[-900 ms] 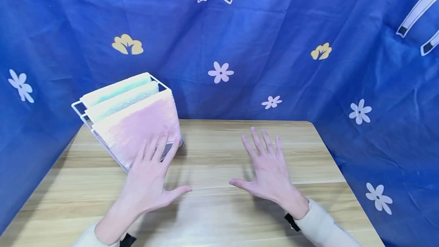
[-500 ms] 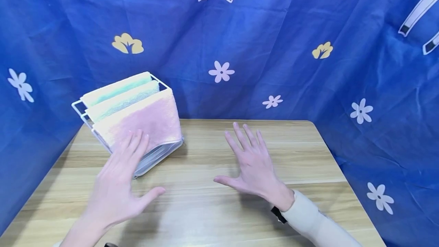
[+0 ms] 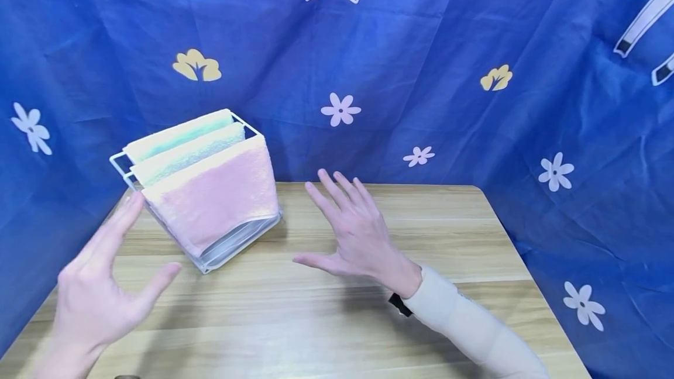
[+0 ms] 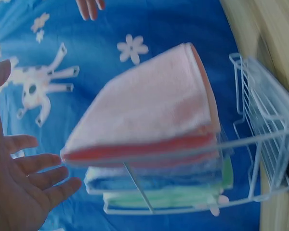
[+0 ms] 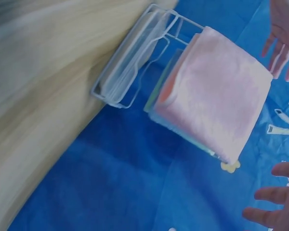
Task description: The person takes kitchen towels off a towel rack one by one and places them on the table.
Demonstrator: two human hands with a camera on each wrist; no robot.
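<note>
A white wire rack (image 3: 128, 174) stands at the left back of the table, with three folded towels draped over its bars. The pink towel (image 3: 221, 192) hangs in front, a pale blue towel (image 3: 189, 154) behind it, and a mint green towel (image 3: 184, 130) at the back. My left hand (image 3: 100, 285) hovers at the rack's left front, fingers extended and thumb apart, holding nothing. To the rack's right, my right hand (image 3: 353, 233) is held above the table with fingers spread, also holding nothing. In the left wrist view the rack's side bars (image 4: 183, 154) pass close by the left fingertips.
The wooden table (image 3: 447, 238) has a rounded far right corner. Blue cloth (image 3: 400, 75) printed with flowers and animal legs hangs behind it and at both sides. A tray (image 5: 135, 53) forms the rack's base, below the towels.
My left hand has moved left, from in front of the pink towel to the rack's left side. My right hand has come leftward and farther back. Rack and towels stay put.
</note>
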